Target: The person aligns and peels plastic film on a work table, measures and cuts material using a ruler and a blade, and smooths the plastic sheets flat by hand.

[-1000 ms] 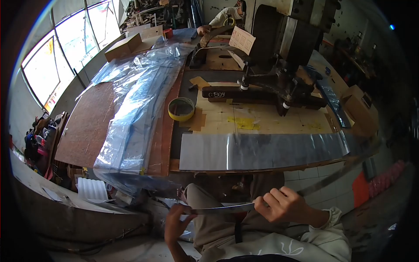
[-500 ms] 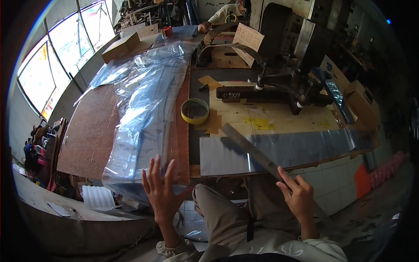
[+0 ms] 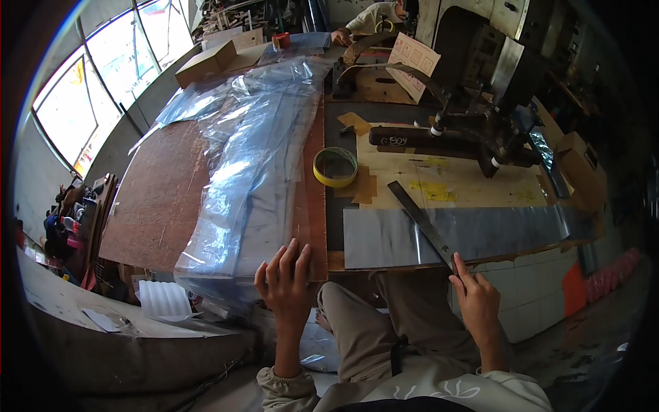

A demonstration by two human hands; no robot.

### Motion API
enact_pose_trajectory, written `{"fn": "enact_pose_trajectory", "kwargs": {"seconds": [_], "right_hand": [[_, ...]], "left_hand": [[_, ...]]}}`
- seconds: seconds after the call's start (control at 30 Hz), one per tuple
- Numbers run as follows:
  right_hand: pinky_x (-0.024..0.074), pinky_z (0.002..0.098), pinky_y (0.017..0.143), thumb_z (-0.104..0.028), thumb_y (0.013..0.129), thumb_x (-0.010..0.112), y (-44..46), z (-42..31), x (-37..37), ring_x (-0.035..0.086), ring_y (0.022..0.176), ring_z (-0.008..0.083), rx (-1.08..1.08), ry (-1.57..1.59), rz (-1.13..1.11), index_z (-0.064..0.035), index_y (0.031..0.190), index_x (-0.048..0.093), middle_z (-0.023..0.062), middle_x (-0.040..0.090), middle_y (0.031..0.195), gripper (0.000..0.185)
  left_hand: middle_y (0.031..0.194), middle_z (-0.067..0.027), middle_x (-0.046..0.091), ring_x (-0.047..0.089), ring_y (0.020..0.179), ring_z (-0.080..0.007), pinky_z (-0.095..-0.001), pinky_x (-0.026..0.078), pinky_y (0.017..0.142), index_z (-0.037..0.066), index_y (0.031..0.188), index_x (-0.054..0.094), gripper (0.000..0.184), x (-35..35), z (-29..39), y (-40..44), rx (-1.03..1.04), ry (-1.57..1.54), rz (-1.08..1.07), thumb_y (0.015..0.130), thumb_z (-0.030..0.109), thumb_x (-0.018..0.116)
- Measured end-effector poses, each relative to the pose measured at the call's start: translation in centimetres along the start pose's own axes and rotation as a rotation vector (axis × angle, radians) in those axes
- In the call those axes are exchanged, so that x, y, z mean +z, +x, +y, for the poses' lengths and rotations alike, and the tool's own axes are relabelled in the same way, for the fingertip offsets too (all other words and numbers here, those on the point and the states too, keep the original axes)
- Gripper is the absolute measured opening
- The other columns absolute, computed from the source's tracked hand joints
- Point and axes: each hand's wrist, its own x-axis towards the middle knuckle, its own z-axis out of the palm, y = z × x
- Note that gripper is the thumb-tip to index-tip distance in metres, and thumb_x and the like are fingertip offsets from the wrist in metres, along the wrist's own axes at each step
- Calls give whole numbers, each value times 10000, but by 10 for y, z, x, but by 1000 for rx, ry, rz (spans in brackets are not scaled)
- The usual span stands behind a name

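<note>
A flat dark strip slants across the grey sheet, its near end pinched between thumb and fingers of the right hand; whether strip and sheet touch cannot be told; the left hand, empty, its fingers slightly apart, is at the near edge of the tabletop, by the clear plastic film; beyond the sheet, a yellow tape roll rests near a dark bar
</note>
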Motion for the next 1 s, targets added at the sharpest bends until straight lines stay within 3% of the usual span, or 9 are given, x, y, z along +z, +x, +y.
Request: {"fn": "enact_pose_trajectory", "kwargs": {"seconds": [0.33, 0.43, 0.53, 0.83, 0.9, 0.93, 0.97, 1.0], "right_hand": [[466, 401, 485, -347, 932, 636, 4, -2, -6, 579, 515, 282, -35, -76, -51, -252, 1388, 553, 106, 519, 642, 474], [461, 403, 483, -338, 932, 638, 5, -5, -9, 573, 513, 283, -2, -59, -84, -249, 1391, 550, 108, 511, 637, 476], [461, 406, 485, -332, 931, 639, 7, -8, -10, 577, 519, 288, 13, -40, -101, -246, 1391, 550, 116, 513, 638, 476], [465, 417, 511, -312, 920, 653, 31, -19, -16, 588, 543, 318, 43, -124, -166, -210, 1395, 545, 143, 536, 656, 497], [479, 425, 532, -269, 930, 646, 33, -19, -8, 611, 580, 355, 39, -74, -165, -175, 1408, 526, 187, 564, 704, 502], [484, 428, 539, -256, 934, 642, 32, -17, -2, 618, 592, 364, 32, -57, -141, -165, 1412, 521, 198, 570, 718, 501], [488, 430, 547, -244, 938, 638, 31, -18, 2, 625, 603, 374, 29, -38, -121, -154, 1415, 515, 210, 577, 731, 501], [495, 449, 570, -226, 938, 635, 30, -20, 3, 634, 650, 408, 54, 10, -142, -125, 1419, 504, 235, 590, 768, 509]], "left_hand": [[1235, 12, 648, 591, 1137, -187, -412, 331, 1045, 225, 1157, 694, 406, 2, 2, -2, -23, -3, 21, 801, 419, 692], [1248, 32, 652, 582, 1147, -141, -376, 315, 1046, 279, 1180, 686, 358, 0, 2, -1, -42, -33, 9, 823, 280, 670], [1228, 1, 665, 596, 1127, -184, -389, 328, 1028, 218, 1158, 709, 330, -1, 1, -1, -5, -21, 7, 861, 345, 640], [1176, 0, 697, 605, 1044, -132, -345, 326, 943, 234, 1108, 727, 258, 0, -7, 0, 110, 83, -2, 895, 189, 590], [1162, -2, 703, 601, 1035, -123, -341, 325, 930, 235, 1102, 729, 258, -5, -8, 2, 127, 92, -42, 898, 191, 578], [1161, 3, 703, 593, 1034, -117, -339, 325, 924, 239, 1099, 730, 259, -6, -9, 1, 134, 94, -55, 899, 196, 570], [1183, 77, 692, 567, 1043, -55, -305, 307, 919, 316, 1158, 701, 286, -8, -9, 0, 120, 123, -92, 942, 198, 556], [1179, 86, 693, 564, 1041, -51, -310, 299, 924, 308, 1150, 706, 279, -6, -10, -1, 123, 117, -90, 945, 199, 551]]}}
